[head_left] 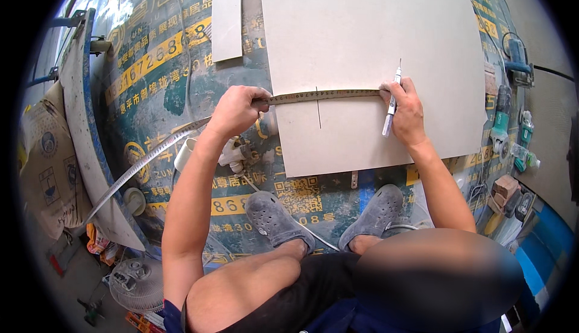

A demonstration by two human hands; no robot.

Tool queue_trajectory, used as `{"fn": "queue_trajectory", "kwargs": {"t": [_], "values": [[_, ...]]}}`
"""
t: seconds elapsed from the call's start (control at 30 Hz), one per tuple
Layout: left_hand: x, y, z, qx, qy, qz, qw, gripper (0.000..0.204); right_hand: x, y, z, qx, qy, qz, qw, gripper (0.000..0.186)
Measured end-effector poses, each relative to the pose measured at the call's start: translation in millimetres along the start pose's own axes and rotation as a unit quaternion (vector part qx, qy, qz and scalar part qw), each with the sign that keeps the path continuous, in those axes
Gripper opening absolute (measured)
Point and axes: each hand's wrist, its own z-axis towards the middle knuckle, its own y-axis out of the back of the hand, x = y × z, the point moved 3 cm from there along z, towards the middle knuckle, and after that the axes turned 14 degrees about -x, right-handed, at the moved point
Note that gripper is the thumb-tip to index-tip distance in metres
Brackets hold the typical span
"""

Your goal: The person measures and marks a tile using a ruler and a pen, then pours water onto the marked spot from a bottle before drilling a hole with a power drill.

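A large pale tile point(374, 37) lies flat before me, with a dark straight line point(319, 111) drawn on it. Across it stretches a tape measure point(338, 95), crossing the upper part of that line. At the tile's left edge my left hand point(238, 111) pinches the tape, whose loose length runs on down to the left. My right hand point(407, 113) is closed on the tape's other end over the tile. A white marker pen point(392, 104) is also held in the right hand, tip pointing away from me.
A narrow tile strip point(227, 16) lies at the upper left on printed floor sheeting. A green angle grinder point(500, 122) and other tools lie at the right. A leaning board point(90, 134), a fan point(136, 285) and white pipe fittings point(235, 155) are on the left.
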Motion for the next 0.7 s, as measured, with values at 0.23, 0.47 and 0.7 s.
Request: {"fn": "queue_trajectory", "kwargs": {"t": [0.23,0.47,0.7], "values": [[-0.5,-0.5,-2.4,-0.029,-0.023,-0.009,0.999,0.02,-1.2,-1.4,-0.4,-0.005,0.008,-0.002,1.0,0.015],[-2.6,-0.1,-1.7,-0.025,-0.02,-0.008,0.999,0.019,0.3,-0.5,0.1,-0.007,0.019,-0.003,1.0,0.016],[-2.4,-2.2,0.8,-0.029,-0.022,-0.001,0.999,0.019,-6.7,27.6,-3.2,-0.104,-0.003,0.077,0.992,0.024]]}}
